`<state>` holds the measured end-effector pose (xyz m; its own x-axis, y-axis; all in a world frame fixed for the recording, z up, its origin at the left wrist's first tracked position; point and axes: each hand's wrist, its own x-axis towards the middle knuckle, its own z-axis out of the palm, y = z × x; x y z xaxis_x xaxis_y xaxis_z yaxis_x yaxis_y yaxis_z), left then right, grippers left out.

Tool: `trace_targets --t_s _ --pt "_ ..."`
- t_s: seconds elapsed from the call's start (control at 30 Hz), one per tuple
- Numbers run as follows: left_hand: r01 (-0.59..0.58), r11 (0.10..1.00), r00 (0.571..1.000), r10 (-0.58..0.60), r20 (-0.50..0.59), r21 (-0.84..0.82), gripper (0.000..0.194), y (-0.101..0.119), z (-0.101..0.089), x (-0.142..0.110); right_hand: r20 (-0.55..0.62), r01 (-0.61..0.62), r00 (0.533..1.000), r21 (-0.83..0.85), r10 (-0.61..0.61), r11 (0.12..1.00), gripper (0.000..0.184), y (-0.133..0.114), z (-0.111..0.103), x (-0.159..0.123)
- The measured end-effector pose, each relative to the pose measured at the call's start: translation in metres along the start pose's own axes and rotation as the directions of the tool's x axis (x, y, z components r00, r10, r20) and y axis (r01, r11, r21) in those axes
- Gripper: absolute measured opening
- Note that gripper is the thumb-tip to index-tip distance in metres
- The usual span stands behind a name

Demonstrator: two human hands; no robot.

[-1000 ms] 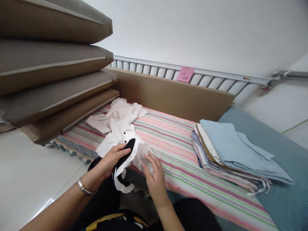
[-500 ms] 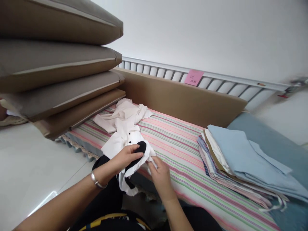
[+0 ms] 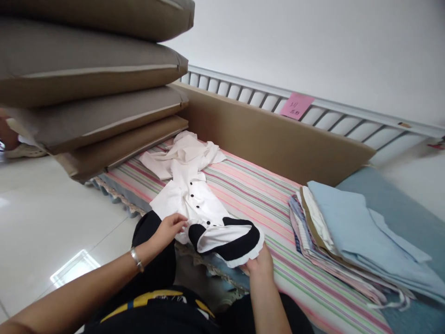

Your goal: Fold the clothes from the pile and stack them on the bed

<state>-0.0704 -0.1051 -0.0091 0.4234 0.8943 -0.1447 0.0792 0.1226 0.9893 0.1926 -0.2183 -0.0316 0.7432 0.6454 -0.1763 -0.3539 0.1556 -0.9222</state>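
Cushions (image 3: 86,79), brown-grey and thick, are stacked at the far left end of the striped mattress (image 3: 264,204), overhanging its corner. That mattress, banded in pink, green and white, serves as the landmark: behind its far edge stands a brown board (image 3: 274,139), and behind the board a white slatted rail (image 3: 347,120) with a pink note (image 3: 296,105) stuck on it. Beyond the mattress's right end lies a blue cover (image 3: 399,208). On the right part of the mattress sits a pile of folded clothes (image 3: 351,232), a light blue piece on top, striped and tan ones beneath.

On the left part of the mattress, running from near the cushions to the near edge, lies the white garment (image 3: 189,185) with black buttons down its front. Its black collar (image 3: 229,239), edged with a white frill, is spread at the near edge of the mattress.

Both hands pinch this collar end. The left hand (image 3: 168,228), with a silver bracelet (image 3: 136,259) on its wrist, has its fingers curled closed on the white cloth at the collar's left side. The right hand (image 3: 259,266) grips the frilled rim at the collar's right side, fingers tucked under it, over the near edge of the mattress.
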Motion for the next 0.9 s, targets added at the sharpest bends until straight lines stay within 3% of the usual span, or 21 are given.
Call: trace_targets --t_s 0.1,0.2,0.3,0.37,0.47,0.53,0.67,0.77,0.9 --pt "-0.105 0.971 0.994 0.101 0.032 0.213 0.015 -0.044 -0.013 -0.025 -0.082 -0.112 0.99 0.036 0.115 0.993 0.024 -0.005 0.008 0.003" --pt "-0.298 0.802 0.954 0.233 0.188 0.518 0.028 -0.068 -0.011 -0.041 -0.083 -0.168 0.981 0.068 0.174 0.983 0.028 -0.014 0.02 0.002" --pt "-0.412 0.514 0.91 0.265 0.318 0.752 0.058 -0.074 0.002 -0.037 -0.076 -0.217 0.971 0.097 0.225 0.971 0.032 -0.024 0.028 -0.003" --pt "-0.424 0.359 0.898 0.285 0.335 0.832 0.06 -0.072 0.011 -0.024 -0.095 -0.212 0.97 0.108 0.222 0.971 0.035 -0.032 0.03 -0.009" --pt "-0.437 0.262 0.872 0.36 0.333 0.861 0.048 -0.064 0.017 0.003 -0.164 -0.164 0.969 0.146 0.187 0.976 0.037 -0.045 0.026 -0.019" --pt "-0.466 0.293 0.852 0.403 0.334 0.835 0.043 -0.059 0.012 0.021 -0.189 -0.146 0.966 0.174 0.179 0.974 0.041 -0.053 0.02 -0.024" --pt "-0.521 0.518 0.839 0.458 0.295 0.678 0.042 -0.04 -0.014 0.042 -0.176 -0.067 0.98 0.129 0.089 0.989 0.05 -0.07 0.001 -0.026" --pt "-0.554 0.638 0.819 0.534 0.211 0.534 0.035 -0.011 -0.037 0.041 -0.195 0.03 0.981 0.071 -0.015 0.997 0.056 -0.082 -0.014 -0.024" --pt "-0.602 0.687 0.785 0.602 0.146 0.407 0.023 0.038 -0.055 0.027 -0.232 0.043 0.972 0.045 -0.032 0.998 0.059 -0.099 -0.018 -0.029"
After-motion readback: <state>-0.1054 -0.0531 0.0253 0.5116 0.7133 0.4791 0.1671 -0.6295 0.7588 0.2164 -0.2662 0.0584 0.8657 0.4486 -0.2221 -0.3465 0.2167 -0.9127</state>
